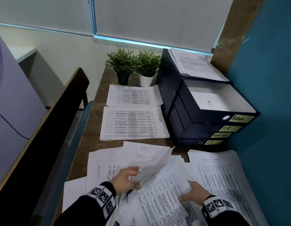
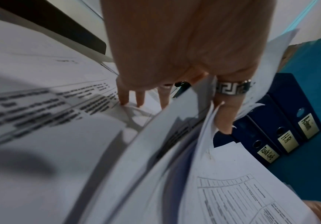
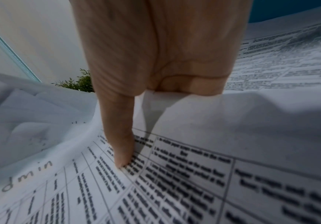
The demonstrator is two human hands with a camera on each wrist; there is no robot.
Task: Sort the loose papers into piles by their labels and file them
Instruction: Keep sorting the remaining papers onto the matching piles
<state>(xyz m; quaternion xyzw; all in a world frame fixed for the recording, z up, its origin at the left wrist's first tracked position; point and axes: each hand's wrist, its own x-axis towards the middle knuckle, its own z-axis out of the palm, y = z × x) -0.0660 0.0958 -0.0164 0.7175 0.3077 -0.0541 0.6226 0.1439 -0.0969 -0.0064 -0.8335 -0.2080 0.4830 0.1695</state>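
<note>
While both hands work the near edge of the desk (image 1: 91, 132), the left hand (image 1: 125, 178) grips a lifted sheet (image 1: 151, 168), thumb over it and fingers curled beneath, ring on the thumb. Right hand (image 1: 192, 191) holds the "Admin" sheet (image 1: 161, 198) by its edge: the thumb presses on the print while the other fingers are tucked under the paper. Loose papers (image 1: 108, 162) are spread unevenly over the near left part, one headed "TASK LIST". Near right corner: a thick "TASK LIST" pile (image 1: 223, 173), just beside the right hand.

Mid desk: the squared HR pile (image 1: 133, 123), "HR" written at its right edge. Beyond it is another squared pile (image 1: 135, 95); its label is unreadable.

Right edge: four dark binders (image 1: 206, 126) stacked flat, spine labels top to bottom "Admin", "H.R", "Task List", "IT". A blank sheet (image 1: 214, 98) lies on top of them. Behind stands a taller binder block (image 1: 167, 75) with a paper stack (image 1: 197, 66) on it.

Far edge: two potted plants (image 1: 135, 66) side by side, one in a black pot, one in a white.
</note>
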